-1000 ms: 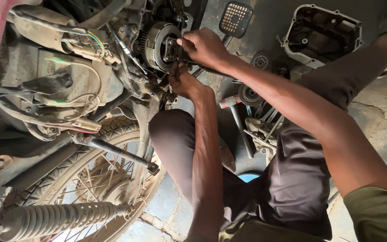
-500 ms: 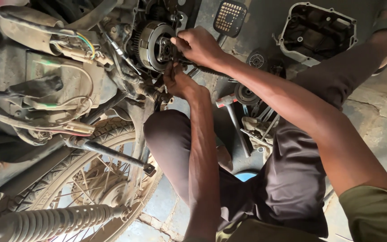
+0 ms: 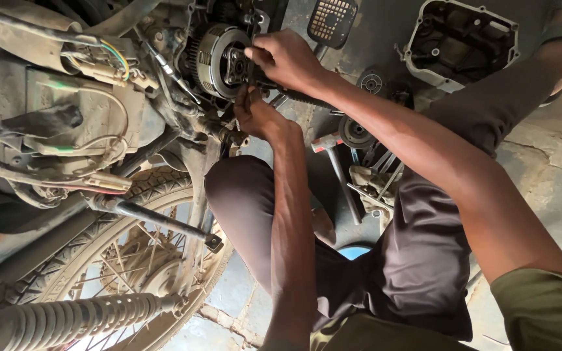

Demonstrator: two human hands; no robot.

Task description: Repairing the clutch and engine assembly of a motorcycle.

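Right hand (image 3: 287,60) closes its fingers around a dark tool (image 3: 261,73) and holds it against the centre of the clutch assembly (image 3: 219,60), a round ribbed drum exposed in the open side of the motorcycle engine (image 3: 164,97). The drum lies just to the left of the knuckles in the head view, touching the tool tip. Its flat face points toward the hands; its axis runs crosswise to the machine. The tool's long axis runs from the palm leftward into the drum hub. Left hand (image 3: 255,114) sits just below the drum with fingers curled upward against the engine; what it grasps cannot be told. A removed engine cover (image 3: 460,42) lies on the floor (image 3: 554,169), well apart to the right, open side up.
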